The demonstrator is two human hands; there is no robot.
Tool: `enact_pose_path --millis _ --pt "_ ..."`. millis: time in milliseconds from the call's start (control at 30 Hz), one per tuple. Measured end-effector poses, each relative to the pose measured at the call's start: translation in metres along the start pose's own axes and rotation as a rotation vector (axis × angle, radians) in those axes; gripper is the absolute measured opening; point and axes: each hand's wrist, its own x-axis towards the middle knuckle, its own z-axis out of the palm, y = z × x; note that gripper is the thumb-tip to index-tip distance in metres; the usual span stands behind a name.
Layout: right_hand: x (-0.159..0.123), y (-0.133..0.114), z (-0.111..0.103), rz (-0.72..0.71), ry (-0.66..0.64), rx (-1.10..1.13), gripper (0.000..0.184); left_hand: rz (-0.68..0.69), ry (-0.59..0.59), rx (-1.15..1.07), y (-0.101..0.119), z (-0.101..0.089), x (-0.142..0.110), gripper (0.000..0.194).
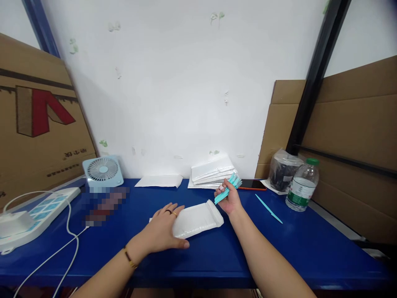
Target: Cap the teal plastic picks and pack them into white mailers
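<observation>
Beneath the spread, extended fingers of the left hand (164, 229), and protruding to their right, a white mailer (195, 221) lies on the table (214, 258). Whether these fingers press on it cannot be determined. The right hand (231, 200) has its fingers clenched around turquoise sticks (226, 193), near the mailer's right end. A loose stick (268, 208) lies right of these fingers; a stack (211, 171) and a phone (253, 185) lie just beyond them.
</observation>
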Motion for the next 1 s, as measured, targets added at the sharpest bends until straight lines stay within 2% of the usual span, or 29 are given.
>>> enact_pose_path --millis 33,100,167,267,400,633,733,867,933,1000 --pt "0.001 0.0 -0.001 -0.014 0.021 -0.006 0.033 0.012 -0.011 0.038 0.004 0.007 0.011 0.105" --pt "0.002 -0.002 -0.002 -0.025 0.017 -0.034 0.033 0.031 -0.027 0.055 0.008 0.02 0.031 0.114" --pt "0.002 -0.003 -0.002 -0.019 -0.026 -0.086 0.033 0.033 -0.017 0.028 0.009 0.028 0.046 0.106" --pt "0.001 -0.004 0.0 -0.045 -0.069 -0.194 0.031 0.042 0.061 -0.037 0.008 0.029 0.056 0.088" --pt "0.0 -0.003 0.003 -0.114 -0.084 -0.283 0.031 0.058 0.146 -0.2 0.008 0.023 0.054 0.072" --pt "-0.01 0.007 0.014 -0.082 -0.123 -0.352 0.035 0.169 0.279 -0.502 0.018 0.019 0.054 0.058" --pt "-0.022 0.01 0.029 -0.079 -0.142 -0.426 0.034 0.177 0.334 -0.455 0.026 0.02 0.055 0.062" --pt "-0.037 0.006 0.061 -0.147 -0.195 -0.606 0.034 0.113 0.436 -0.27 0.038 0.02 0.058 0.087" --pt "-0.043 0.0 0.082 -0.175 -0.186 -0.74 0.035 0.095 0.508 -0.311 0.044 0.017 0.063 0.085" --pt "-0.047 -0.008 0.104 -0.149 -0.212 -0.892 0.033 0.106 0.591 -0.451 0.05 0.013 0.07 0.08"
